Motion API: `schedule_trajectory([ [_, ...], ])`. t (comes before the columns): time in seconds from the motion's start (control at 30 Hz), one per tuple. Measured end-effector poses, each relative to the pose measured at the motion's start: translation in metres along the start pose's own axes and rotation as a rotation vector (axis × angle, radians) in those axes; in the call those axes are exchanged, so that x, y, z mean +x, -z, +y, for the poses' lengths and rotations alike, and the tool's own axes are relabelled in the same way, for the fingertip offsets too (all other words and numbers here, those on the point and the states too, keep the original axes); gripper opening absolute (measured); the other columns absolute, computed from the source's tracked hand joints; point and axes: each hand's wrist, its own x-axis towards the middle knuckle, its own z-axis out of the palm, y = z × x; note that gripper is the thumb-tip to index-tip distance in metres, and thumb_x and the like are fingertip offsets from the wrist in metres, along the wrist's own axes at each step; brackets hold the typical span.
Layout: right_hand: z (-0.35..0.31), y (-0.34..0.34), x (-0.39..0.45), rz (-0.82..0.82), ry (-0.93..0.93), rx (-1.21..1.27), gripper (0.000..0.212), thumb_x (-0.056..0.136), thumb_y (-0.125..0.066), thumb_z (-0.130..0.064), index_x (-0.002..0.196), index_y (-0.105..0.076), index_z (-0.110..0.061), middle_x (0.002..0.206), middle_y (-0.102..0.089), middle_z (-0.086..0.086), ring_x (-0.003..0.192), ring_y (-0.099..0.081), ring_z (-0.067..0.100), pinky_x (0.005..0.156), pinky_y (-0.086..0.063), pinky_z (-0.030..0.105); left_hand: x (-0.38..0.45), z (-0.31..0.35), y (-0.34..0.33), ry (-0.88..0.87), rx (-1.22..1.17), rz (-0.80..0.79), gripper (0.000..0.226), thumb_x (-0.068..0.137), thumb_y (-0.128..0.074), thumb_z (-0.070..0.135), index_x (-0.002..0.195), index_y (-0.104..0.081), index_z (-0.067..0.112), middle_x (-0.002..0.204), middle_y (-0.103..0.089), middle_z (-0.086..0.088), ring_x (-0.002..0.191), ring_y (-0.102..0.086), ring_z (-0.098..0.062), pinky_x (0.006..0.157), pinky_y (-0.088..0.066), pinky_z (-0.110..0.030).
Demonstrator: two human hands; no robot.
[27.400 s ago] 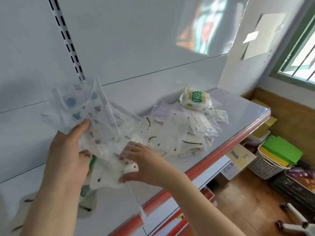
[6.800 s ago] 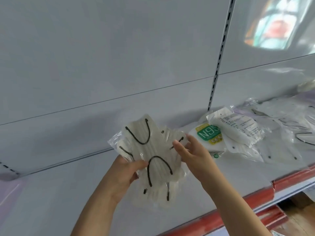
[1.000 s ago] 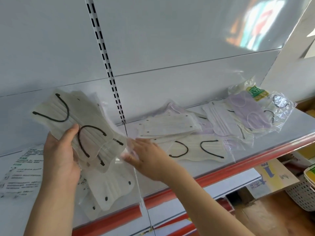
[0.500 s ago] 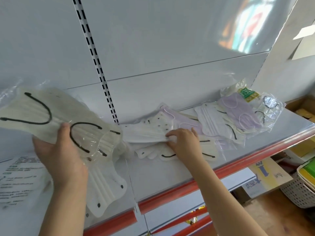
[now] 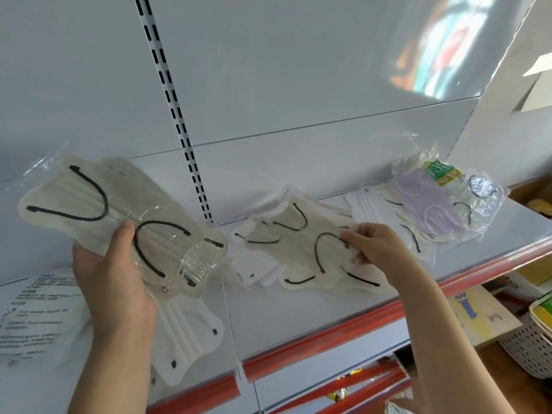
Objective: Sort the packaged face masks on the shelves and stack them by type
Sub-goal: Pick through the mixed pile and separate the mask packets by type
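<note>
My left hand (image 5: 115, 276) grips a stack of packaged cream masks with black ear loops (image 5: 86, 204), held up in front of the shelf's back panel. My right hand (image 5: 378, 249) pinches the right edge of another packaged cream mask with black loops (image 5: 301, 243), lifted slightly over white masks (image 5: 257, 267) on the shelf. Below my left hand lies a white mask with black dots (image 5: 191, 336). Farther right sits a mixed pile with a lilac mask (image 5: 427, 204) and a green-labelled pack (image 5: 442, 171).
The white shelf (image 5: 298, 312) has a red front strip (image 5: 328, 333) and a slotted upright (image 5: 173, 109) in its back panel. A printed pack (image 5: 33, 318) lies at the far left. A white basket (image 5: 534, 342) and a cardboard box (image 5: 484, 315) stand below right.
My right hand has picked a cream black-loop mask out of the middle pile and raised it. My left hand keeps its stack, now held a little more to the right.
</note>
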Motion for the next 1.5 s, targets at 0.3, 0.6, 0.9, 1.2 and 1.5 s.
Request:
schedule_trajectory([
  [0.3,0.019,0.047,-0.008,0.252,0.025,-0.134,0.065,0.087,-0.072,-0.006,0.146,-0.045,-0.014,0.133,-0.059,0.008,0.106,-0.067,0.023,0.097,-0.052,0.047,-0.011,0.003,-0.007,0.057,0.062,-0.106,0.040,0.096,-0.066,0.014,0.135,-0.060,0.016,0.124,-0.073,0.002,0.117,-0.068,-0.015,0.103,-0.052,-0.043],
  [0.6,-0.023,0.015,-0.048,0.333,0.274,-0.147,0.024,0.089,-0.066,-0.006,0.109,-0.073,-0.018,0.087,-0.074,-0.004,0.074,-0.065,0.003,0.067,-0.045,0.016,-0.029,0.006,-0.023,0.487,0.012,-0.570,0.060,0.085,-0.065,0.010,0.144,-0.053,0.017,0.128,-0.070,-0.009,0.111,-0.071,-0.024,0.083,-0.062,-0.036],
  [0.9,-0.057,-0.079,-0.090,-0.436,0.549,0.262,0.016,0.093,-0.055,0.006,0.092,-0.066,-0.005,0.083,-0.065,0.014,0.075,-0.059,0.023,0.069,-0.049,0.034,-0.039,0.000,-0.019,0.691,-0.164,-0.617,0.035,0.084,-0.071,0.031,0.115,-0.078,0.017,0.122,-0.073,-0.009,0.112,-0.071,-0.023,0.083,-0.061,-0.036],
  [1.2,0.000,-0.044,0.001,0.214,0.182,-0.885,0.068,0.083,-0.064,-0.062,0.134,-0.051,-0.020,0.133,-0.053,0.008,0.123,-0.044,0.034,0.100,-0.034,0.044,0.006,0.019,0.025,0.502,-0.229,-0.398,0.032,0.105,-0.044,0.021,0.110,-0.075,0.020,0.103,-0.077,0.003,0.095,-0.074,-0.011,0.082,-0.062,-0.034],
  [1.5,-0.041,-0.040,-0.010,0.379,0.320,-0.748,0.026,0.081,-0.071,-0.048,0.088,-0.067,-0.023,0.096,-0.059,-0.006,0.118,-0.049,0.029,0.114,-0.017,0.050,0.011,0.023,0.051,0.531,-0.258,-0.281,0.025,0.099,-0.058,0.022,0.094,-0.083,0.018,0.105,-0.078,-0.002,0.094,-0.076,-0.013,0.072,-0.062,-0.029],
])
